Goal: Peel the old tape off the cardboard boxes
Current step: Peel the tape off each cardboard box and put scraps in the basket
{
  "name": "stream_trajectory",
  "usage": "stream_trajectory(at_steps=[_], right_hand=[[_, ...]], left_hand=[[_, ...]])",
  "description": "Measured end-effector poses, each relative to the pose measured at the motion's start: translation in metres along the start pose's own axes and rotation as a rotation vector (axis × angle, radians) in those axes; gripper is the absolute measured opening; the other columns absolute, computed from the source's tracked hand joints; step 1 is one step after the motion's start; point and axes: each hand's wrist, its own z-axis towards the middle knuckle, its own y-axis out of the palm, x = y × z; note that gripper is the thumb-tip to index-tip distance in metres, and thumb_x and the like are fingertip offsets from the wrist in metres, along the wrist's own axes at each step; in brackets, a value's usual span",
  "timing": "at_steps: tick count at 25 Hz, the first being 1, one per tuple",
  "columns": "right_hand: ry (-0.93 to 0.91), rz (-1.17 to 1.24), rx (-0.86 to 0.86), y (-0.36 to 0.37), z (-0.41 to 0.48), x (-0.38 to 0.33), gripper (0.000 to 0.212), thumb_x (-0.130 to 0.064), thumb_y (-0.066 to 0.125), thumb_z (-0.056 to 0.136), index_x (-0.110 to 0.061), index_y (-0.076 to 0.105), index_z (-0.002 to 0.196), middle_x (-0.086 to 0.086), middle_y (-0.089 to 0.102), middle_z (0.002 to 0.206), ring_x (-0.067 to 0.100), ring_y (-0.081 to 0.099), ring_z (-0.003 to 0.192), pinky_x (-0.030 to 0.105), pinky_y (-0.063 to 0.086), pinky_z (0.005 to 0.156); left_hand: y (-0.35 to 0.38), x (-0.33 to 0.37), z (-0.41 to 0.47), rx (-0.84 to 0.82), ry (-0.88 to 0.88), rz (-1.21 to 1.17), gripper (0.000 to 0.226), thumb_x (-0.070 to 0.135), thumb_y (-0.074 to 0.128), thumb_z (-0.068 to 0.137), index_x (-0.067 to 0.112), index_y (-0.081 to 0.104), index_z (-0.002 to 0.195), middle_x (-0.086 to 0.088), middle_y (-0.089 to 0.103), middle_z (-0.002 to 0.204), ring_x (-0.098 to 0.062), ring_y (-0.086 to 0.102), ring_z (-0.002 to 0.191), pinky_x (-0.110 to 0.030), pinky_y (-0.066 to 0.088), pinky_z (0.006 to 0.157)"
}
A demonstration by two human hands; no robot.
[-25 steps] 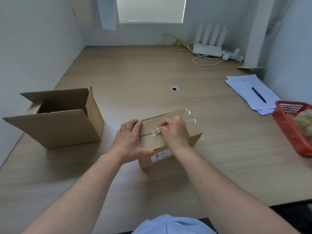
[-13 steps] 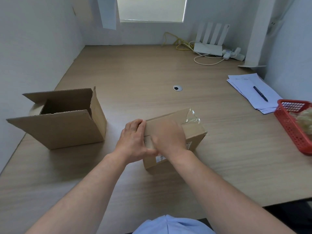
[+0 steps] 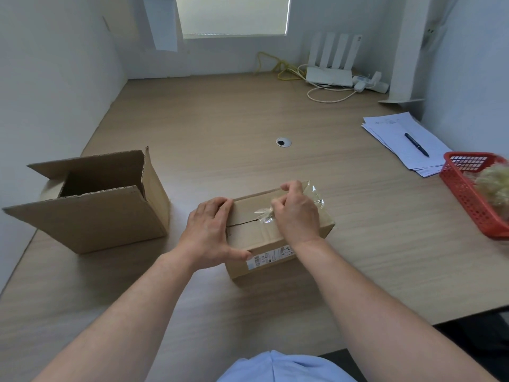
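Observation:
A small closed cardboard box [image 3: 253, 232] lies on the wooden desk in front of me, a white label on its near side. Clear old tape [image 3: 264, 215] runs along its top seam and is crumpled and lifted at the middle; more loose tape [image 3: 314, 193] sticks up at the far right corner. My left hand [image 3: 212, 232] holds the box's left end, fingers over the top and thumb on the near side. My right hand [image 3: 296, 213] pinches the lifted tape on the top. A larger open cardboard box [image 3: 91, 216] stands to the left.
A red plastic basket [image 3: 468, 194] with pale stuffing sits at the right edge. Papers [image 3: 396, 133] with a pen [image 3: 416, 144] lie beyond it. A white router [image 3: 330, 75] and cables are at the back. A cable hole [image 3: 283, 142] is mid-desk.
My right hand moved from the box's near left top toward the far right, pulling the tape along the seam. The seam now shows open on the left. The left hand kept its hold.

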Motion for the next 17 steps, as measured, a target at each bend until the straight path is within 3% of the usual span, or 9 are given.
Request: stream_trajectory(at_steps=[3, 7, 10, 13, 16, 17], right_hand=[[-0.079, -0.075, 0.012, 0.002, -0.004, 0.007, 0.012, -0.016, 0.057, 0.090, -0.007, 0.060, 0.098, 0.012, 0.064, 0.095, 0.032, 0.055, 0.095, 0.035, 0.036, 0.080], [-0.173, -0.265, 0.014, 0.007, -0.014, 0.006, 0.033, -0.036, 0.055, 0.091, -0.006, 0.069, 0.098, 0.012, 0.054, 0.110, 0.030, 0.045, 0.106, 0.036, 0.034, 0.088], [-0.188, -0.344, 0.028, 0.009, -0.019, 0.000, 0.038, -0.046, 0.061, 0.084, -0.012, 0.068, 0.099, 0.010, 0.049, 0.113, 0.029, 0.043, 0.107, 0.037, 0.035, 0.089], [-0.225, -0.381, -0.020, 0.010, -0.025, -0.014, 0.020, -0.024, 0.053, 0.087, -0.011, 0.065, 0.097, 0.011, 0.051, 0.108, 0.029, 0.047, 0.103, 0.034, 0.038, 0.086], [-0.329, -0.428, 0.055, 0.010, -0.028, -0.025, 0.018, -0.005, 0.050, 0.066, -0.008, 0.065, 0.073, 0.009, 0.063, 0.077, 0.025, 0.061, 0.074, 0.027, 0.047, 0.063], [-0.329, -0.414, 0.019, 0.008, -0.025, -0.025, 0.020, -0.003, 0.048, 0.068, -0.007, 0.064, 0.080, 0.010, 0.064, 0.081, 0.026, 0.061, 0.077, 0.029, 0.046, 0.064]], left_hand=[[-0.001, 0.003, 0.003, -0.041, -0.015, 0.040, 0.127, 0.074, 0.068, 0.059, 0.016, 0.004, 0.153, 0.001, 0.015, 0.152, -0.014, 0.006, 0.137, -0.034, 0.001, 0.116], [0.002, 0.010, 0.010, -0.125, -0.035, 0.118, 0.134, 0.078, 0.063, 0.062, 0.013, -0.013, 0.152, -0.003, -0.005, 0.160, -0.018, -0.012, 0.146, -0.040, -0.013, 0.117], [0.006, 0.024, 0.016, -0.122, -0.036, 0.118, 0.135, 0.079, 0.061, 0.062, 0.010, -0.014, 0.151, -0.005, -0.009, 0.161, -0.020, -0.016, 0.146, -0.041, -0.014, 0.117], [0.010, 0.033, 0.021, -0.067, -0.046, 0.089, 0.131, 0.077, 0.058, 0.062, 0.010, -0.009, 0.152, -0.006, 0.002, 0.159, -0.020, -0.006, 0.147, -0.041, -0.010, 0.118], [0.010, 0.033, 0.020, -0.047, -0.052, 0.093, 0.130, 0.075, 0.060, 0.062, 0.010, -0.008, 0.152, -0.005, 0.009, 0.156, -0.020, 0.001, 0.145, -0.039, -0.009, 0.119], [0.010, 0.034, 0.020, -0.040, -0.050, 0.098, 0.131, 0.075, 0.062, 0.062, 0.010, -0.007, 0.152, -0.004, 0.011, 0.156, -0.019, 0.002, 0.145, -0.038, -0.009, 0.119]])
